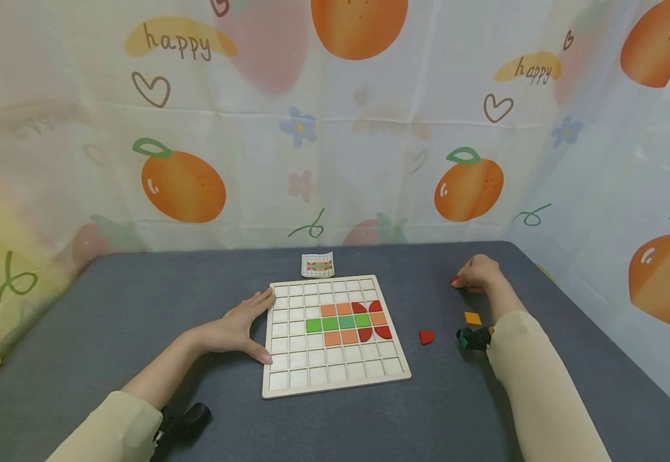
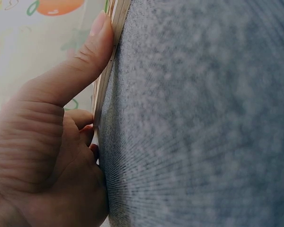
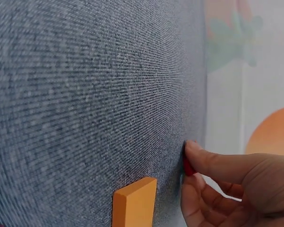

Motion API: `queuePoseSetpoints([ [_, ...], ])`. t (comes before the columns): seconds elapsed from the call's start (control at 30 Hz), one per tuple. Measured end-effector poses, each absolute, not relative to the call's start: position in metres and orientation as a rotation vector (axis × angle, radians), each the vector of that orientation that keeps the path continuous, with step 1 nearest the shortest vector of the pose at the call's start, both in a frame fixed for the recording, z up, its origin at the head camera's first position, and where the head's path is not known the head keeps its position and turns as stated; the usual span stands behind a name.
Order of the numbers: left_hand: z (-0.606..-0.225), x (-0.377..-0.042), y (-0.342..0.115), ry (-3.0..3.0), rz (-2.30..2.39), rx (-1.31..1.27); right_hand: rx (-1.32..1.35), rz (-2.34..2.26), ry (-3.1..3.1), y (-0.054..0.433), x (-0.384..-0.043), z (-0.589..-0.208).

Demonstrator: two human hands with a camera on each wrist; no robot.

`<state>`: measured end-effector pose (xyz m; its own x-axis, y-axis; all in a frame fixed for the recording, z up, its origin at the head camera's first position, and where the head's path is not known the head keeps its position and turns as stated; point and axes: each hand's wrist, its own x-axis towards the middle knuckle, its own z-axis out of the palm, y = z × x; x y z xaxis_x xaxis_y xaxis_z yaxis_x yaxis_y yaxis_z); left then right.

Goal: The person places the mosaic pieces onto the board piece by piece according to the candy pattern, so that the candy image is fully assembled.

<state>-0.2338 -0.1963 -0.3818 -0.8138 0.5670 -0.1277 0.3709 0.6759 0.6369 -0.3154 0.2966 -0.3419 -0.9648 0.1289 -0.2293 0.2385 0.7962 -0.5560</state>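
Observation:
A square wooden grid board [image 1: 294,378] lies on the dark cloth, with orange, green and red tiles set in several of its cells. My left hand [image 1: 233,327] rests along the board's left edge, thumb and fingers spread, as the thumb [image 2: 80,71] on the rim shows in the left wrist view. Far to the right, my right hand [image 1: 478,273] pinches a small red piece [image 3: 188,165] between thumb and finger, at the cloth. Nearer me lie an orange-yellow square tile [image 1: 472,318] and a red quarter-round piece [image 1: 426,337].
A small pattern card [image 1: 317,265] lies just behind the board. The grey-blue table cloth [image 1: 335,430] reaches back to a printed curtain [image 1: 242,173], which also stands along the right side. Black wrist straps sit by both sleeves.

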Motion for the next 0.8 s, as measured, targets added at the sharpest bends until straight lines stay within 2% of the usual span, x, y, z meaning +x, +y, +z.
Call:
queuePoseSetpoints([
  [0.33, -0.382, -0.234, -0.196, 2.576, 0.881, 0.742, 0.140, -0.915, 2.876, 0.289, -0.319, -0.342],
  [0.8, -0.382, -0.234, -0.196, 2.571, 0.877, 0.739, -0.079, -1.077, 2.774, 0.239, -0.323, -0.334],
])
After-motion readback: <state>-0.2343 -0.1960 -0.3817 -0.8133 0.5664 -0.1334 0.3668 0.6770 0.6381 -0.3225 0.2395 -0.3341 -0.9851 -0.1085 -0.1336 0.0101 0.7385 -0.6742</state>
